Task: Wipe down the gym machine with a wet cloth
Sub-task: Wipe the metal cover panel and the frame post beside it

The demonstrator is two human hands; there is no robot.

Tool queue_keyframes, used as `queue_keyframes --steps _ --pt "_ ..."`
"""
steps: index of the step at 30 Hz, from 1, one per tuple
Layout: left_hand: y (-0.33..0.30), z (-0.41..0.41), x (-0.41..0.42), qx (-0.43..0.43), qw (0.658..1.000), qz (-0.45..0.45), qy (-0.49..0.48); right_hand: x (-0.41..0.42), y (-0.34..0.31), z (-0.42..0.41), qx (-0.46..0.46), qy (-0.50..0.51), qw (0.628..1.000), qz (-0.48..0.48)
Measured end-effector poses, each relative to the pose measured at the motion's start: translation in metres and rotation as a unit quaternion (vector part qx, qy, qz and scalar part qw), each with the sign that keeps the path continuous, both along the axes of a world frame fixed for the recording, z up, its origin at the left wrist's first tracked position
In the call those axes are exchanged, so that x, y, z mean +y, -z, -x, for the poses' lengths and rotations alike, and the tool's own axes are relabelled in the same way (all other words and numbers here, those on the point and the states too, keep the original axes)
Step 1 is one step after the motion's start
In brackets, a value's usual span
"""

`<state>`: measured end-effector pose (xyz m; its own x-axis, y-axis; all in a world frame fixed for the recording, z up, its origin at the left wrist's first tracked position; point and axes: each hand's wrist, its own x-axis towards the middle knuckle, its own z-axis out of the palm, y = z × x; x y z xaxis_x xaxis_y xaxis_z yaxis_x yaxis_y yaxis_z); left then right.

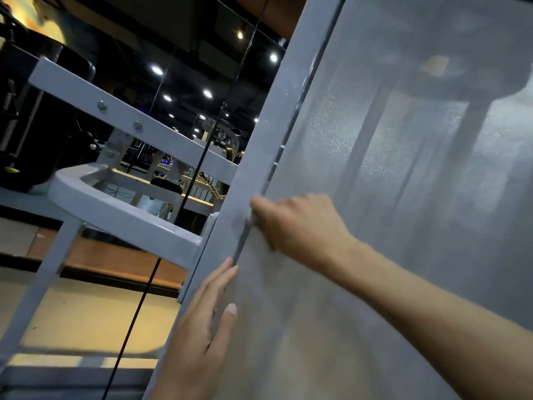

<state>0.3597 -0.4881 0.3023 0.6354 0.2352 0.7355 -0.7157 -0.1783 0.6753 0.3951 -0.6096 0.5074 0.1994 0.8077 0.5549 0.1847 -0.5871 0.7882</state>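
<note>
Mid-frame, the right hand [291, 223] grips a pale cloth [250, 218] against the post [259, 157] beside the panel [403, 168], the left hand [202, 321] flat below — wiping looks underway, upper-left frame [115, 111] seemingly untouched.

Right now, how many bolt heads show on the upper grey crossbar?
2: one round silver bolt head toward the grey metal crossbar's left end, another further right along it. More may be hidden elsewhere on the bar.
</note>
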Motion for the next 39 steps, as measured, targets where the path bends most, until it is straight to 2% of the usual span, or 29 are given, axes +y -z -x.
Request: queue_keyframes --steps 3,5,11,15,18,21,28,31,35,39 --pt "-0.001 0.001 -0.002 0.0 1.0 0.021 0.006 0.001 -0.025 0.0 0.012 -0.048 0.995 -0.091" --pt "-0.001 0.003 -0.003 0.009 0.999 0.048 0.016 0.004 -0.009 -0.001 0.024 -0.024 0.995 -0.096" --pt "-0.002 0.007 -0.001 0.021 0.996 0.086 0.0 -0.001 0.08 0.002 0.098 -0.001 0.995 0.018" --pt "-0.002 0.009 -0.001 0.04 0.995 0.091 -0.024 -0.001 0.071 0.002 0.098 -0.004 0.993 0.073" --pt "-0.002 0.01 -0.002 0.05 0.993 0.104 -0.018 -0.001 0.03 0.0 0.037 0.007 0.999 -0.012" --pt "-0.002 0.011 -0.003 0.059 0.993 0.103 -0.016 0.004 0.02 0.006 0.044 0.03 0.994 -0.091" --pt "-0.003 0.013 -0.001 0.067 0.992 0.099 -0.028 0.01 0.103 0.004 0.087 -0.005 0.995 -0.041" --pt "-0.003 0.014 -0.003 0.068 0.993 0.09 -0.035 0.01 0.094 0.004 0.08 0.004 0.995 -0.054" --pt "-0.003 0.013 -0.005 0.068 0.994 0.079 -0.044 0.004 0.062 0.006 0.047 0.013 0.992 -0.118" --pt "-0.004 0.014 -0.009 0.065 0.995 0.058 -0.057 -0.017 0.042 0.011 0.001 -0.029 0.982 -0.188"
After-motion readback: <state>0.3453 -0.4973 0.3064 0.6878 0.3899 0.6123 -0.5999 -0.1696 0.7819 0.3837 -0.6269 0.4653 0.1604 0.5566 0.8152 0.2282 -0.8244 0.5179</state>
